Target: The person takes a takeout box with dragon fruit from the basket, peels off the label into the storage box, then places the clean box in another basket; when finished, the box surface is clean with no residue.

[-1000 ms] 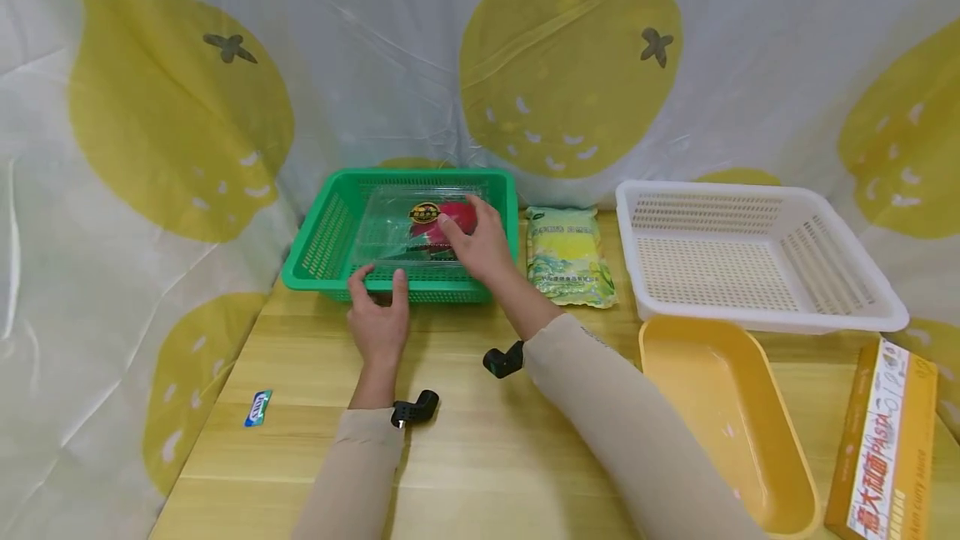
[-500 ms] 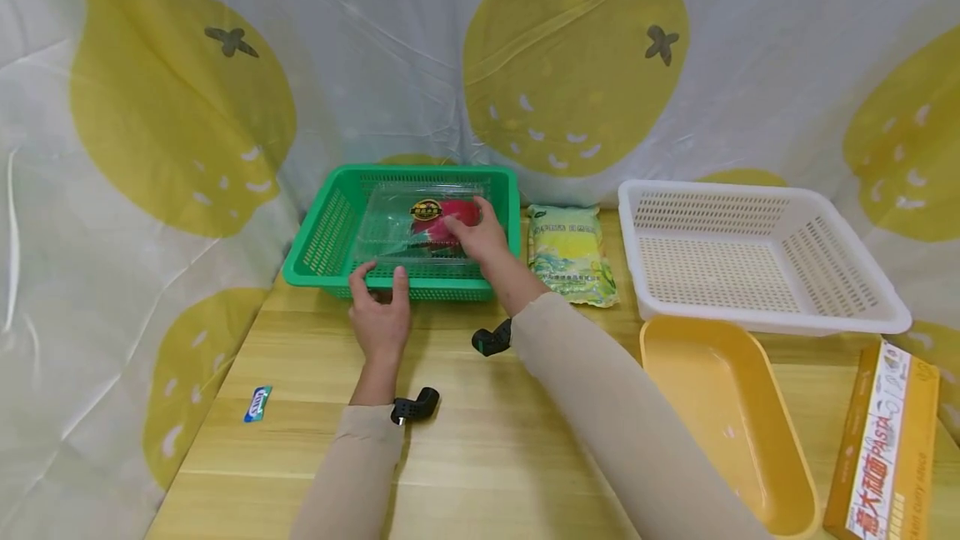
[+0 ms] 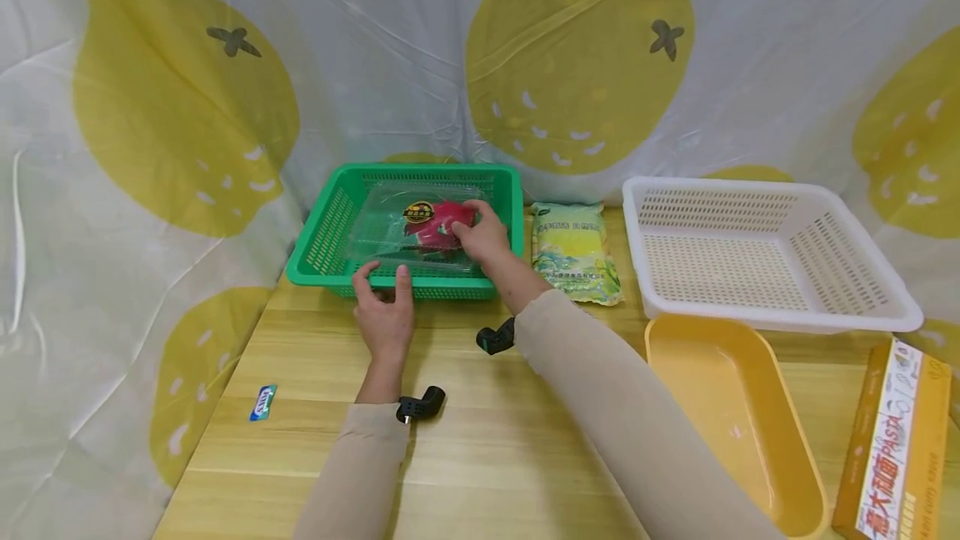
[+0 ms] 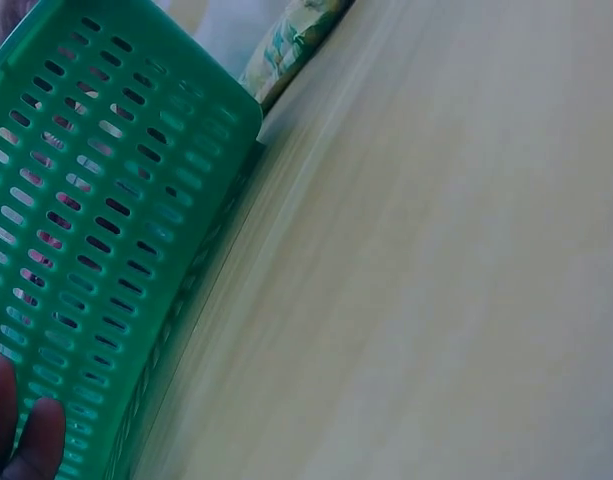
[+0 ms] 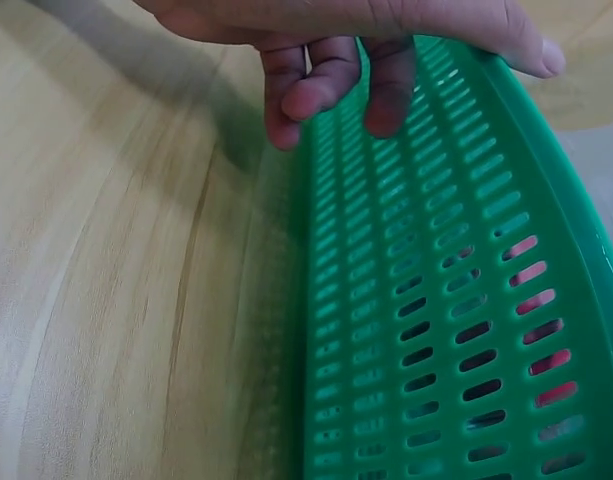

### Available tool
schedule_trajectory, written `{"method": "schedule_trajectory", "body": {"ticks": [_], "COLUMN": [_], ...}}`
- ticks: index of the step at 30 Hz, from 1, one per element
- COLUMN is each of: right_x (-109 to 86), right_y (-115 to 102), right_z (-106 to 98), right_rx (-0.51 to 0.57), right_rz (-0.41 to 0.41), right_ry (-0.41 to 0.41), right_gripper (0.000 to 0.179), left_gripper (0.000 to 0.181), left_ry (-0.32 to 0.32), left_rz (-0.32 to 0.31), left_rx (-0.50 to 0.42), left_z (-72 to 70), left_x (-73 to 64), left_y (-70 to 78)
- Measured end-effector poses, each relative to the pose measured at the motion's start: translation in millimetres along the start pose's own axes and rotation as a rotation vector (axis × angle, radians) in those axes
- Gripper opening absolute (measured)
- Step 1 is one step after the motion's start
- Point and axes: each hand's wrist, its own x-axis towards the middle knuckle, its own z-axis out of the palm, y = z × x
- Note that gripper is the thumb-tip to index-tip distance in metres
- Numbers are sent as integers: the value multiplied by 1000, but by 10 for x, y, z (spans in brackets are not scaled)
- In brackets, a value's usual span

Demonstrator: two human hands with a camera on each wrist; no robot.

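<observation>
A clear plastic box (image 3: 375, 227) with a black and gold label lies in the green basket (image 3: 309, 267). Under its lid shows a red dragon fruit (image 3: 442, 227) with green tips. My right hand (image 3: 486, 238) grips the box's right end, thumb on top by the fruit and fingers bent over the far side. At the basket's front rim, my left hand (image 3: 384, 311) has its thumb and index finger over the edge. The right wrist view catches that hand from the side, its other fingers curled outside the slotted wall.
A green and yellow bag (image 3: 573, 252) lies right of the basket. Further right stand a white basket (image 3: 750, 319), a yellow tray (image 3: 787, 432) and a pasta box (image 3: 885, 448). A small blue-green packet (image 3: 262, 402) rests on the table's left side. A lemon-print curtain (image 3: 360, 65) hangs behind.
The plastic box has shifted slightly left inside the green basket, and the dragon fruit shows more plainly. My right hand has changed its hold a little; my left hand stays at the rim.
</observation>
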Motion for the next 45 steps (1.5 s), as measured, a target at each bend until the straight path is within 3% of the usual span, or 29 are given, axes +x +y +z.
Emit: {"method": "schedule_trajectory", "body": {"ticks": [6,11,22,32,38,45], "right_x": [-3,-13,-86,-245,-385,-636], "right_y": [13,0,-50,-284,-382,-422], "right_z": [-16,-26,-97,-351,-497,-809], "right_rx": [19,-32,-83,37,37,27], "right_rz": [0,-24,-104,-215,-169,-161], "right_ry": [-47,-79,-66,-36,-30,-101], "right_gripper": [45,45,44,41,41,42], "left_gripper": [51,51,49,54,55,53], "left_ry": [3,6,9,-1,-1,-6], "left_rz": [12,10,-2,-13,-8,-12], "left_rx": [-7,-5,-9,-25,-29,-24], "left_z": [13,19,32,16,-4,5], "left_x": [-7,0,-2,2,11,-15], "left_y": [-15,-27,-25,-34,-32,-8]}}
